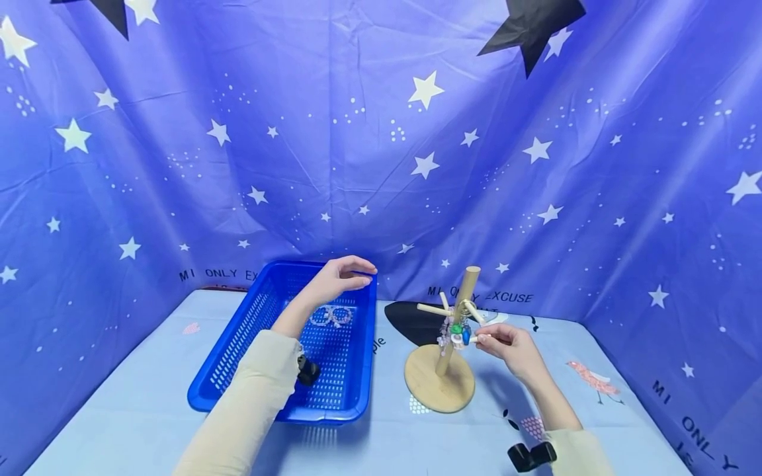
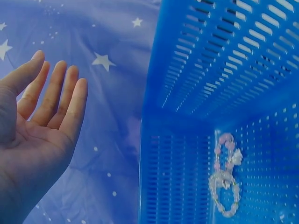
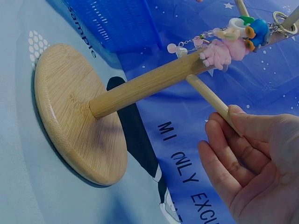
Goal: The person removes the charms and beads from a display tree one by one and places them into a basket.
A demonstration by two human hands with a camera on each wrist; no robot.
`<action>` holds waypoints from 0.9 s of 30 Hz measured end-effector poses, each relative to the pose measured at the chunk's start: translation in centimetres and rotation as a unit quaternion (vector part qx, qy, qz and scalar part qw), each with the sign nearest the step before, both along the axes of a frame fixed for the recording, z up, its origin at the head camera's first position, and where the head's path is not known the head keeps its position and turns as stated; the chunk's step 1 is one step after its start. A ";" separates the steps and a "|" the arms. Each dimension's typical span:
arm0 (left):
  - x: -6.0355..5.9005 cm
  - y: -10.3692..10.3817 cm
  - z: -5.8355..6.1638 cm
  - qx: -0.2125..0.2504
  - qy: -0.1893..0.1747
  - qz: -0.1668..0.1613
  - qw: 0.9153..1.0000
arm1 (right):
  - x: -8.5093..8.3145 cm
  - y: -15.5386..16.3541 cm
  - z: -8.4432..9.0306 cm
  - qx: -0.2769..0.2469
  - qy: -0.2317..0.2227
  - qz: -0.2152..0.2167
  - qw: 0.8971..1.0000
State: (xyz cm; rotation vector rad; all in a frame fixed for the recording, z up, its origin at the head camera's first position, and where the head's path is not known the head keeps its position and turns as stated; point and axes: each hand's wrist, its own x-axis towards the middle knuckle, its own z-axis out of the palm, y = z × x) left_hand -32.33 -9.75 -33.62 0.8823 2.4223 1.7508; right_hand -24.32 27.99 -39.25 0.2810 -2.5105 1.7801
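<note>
Left hand [image 1: 339, 277] hovers flat above blue basket [image 1: 238, 344], fingers straight, holding nothing. Bead bracelets [image 2: 225, 175] lie on basket floor just below it. Right hand [image 1: 512, 347] at wooden stand [image 1: 443, 344], fingertips [image 3: 219, 135] loosely curled against end of lower peg [image 3: 210, 99]; firm pinch or mere touch, cannot tell. Charm cluster [image 1: 457, 330] hangs on stand, just left of right hand. Risk: sideways tug on peg tips light stand on tabletop [image 1: 149, 410]; dangling charms likely snag on neighbouring pegs and tangle.

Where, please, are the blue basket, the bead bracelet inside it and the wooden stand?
blue basket [image 1: 280, 415]: head view, near rim.
bead bracelet [image 2: 225, 182]: left wrist view, middle of the beads.
wooden stand [image 3: 74, 107]: right wrist view, round base.
</note>
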 end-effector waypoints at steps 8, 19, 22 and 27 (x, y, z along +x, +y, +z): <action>0.0 1.4 0.2 0.013 0.004 -0.024 1.000 | -0.1 -0.1 0.0 0.000 -0.001 0.001 1.000; 0.7 3.7 -0.1 -0.010 -0.009 -0.028 1.000 | -0.1 0.0 -0.1 -0.001 -0.004 -0.003 1.000; 0.8 4.5 -0.1 -0.006 -0.017 -0.043 0.999 | -0.1 -0.1 0.0 -0.001 -0.005 0.001 1.000; 0.7 5.8 0.0 -0.013 -0.022 -0.066 0.998 | -0.1 -0.1 0.2 -0.002 -0.002 -0.001 1.000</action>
